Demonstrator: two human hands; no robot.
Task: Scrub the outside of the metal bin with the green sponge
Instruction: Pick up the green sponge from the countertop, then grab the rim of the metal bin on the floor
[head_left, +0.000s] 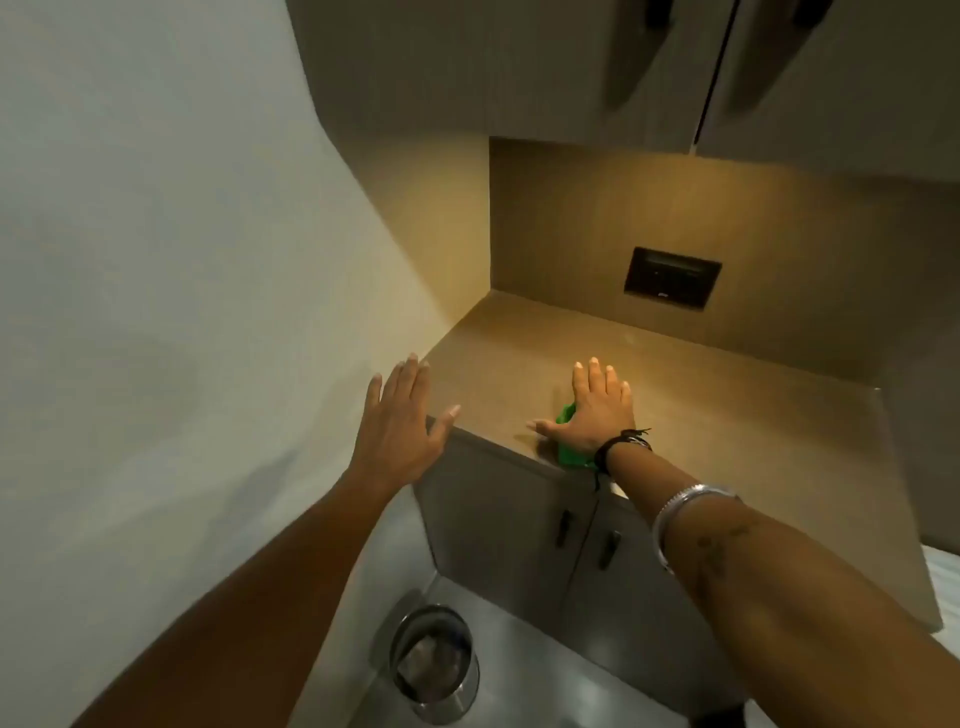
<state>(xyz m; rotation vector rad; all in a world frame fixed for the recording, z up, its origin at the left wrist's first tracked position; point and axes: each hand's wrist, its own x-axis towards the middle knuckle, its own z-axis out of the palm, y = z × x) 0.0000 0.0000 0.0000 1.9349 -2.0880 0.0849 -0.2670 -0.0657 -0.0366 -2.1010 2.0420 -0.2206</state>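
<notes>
A green sponge (567, 435) lies on the brown countertop (701, 415) near its front edge. My right hand (597, 410) rests flat on top of the sponge with fingers spread, covering most of it. My left hand (400, 426) hovers open at the counter's left corner, fingers apart and holding nothing. The round metal bin (434, 665) stands on the floor far below, at the bottom centre, with its open mouth facing up. Both hands are well above it.
A white wall (156, 260) runs along the left. Below the counter are cabinet doors (519, 525) with dark handles. A dark socket plate (671, 278) sits on the backsplash, and upper cabinets (727, 67) hang overhead.
</notes>
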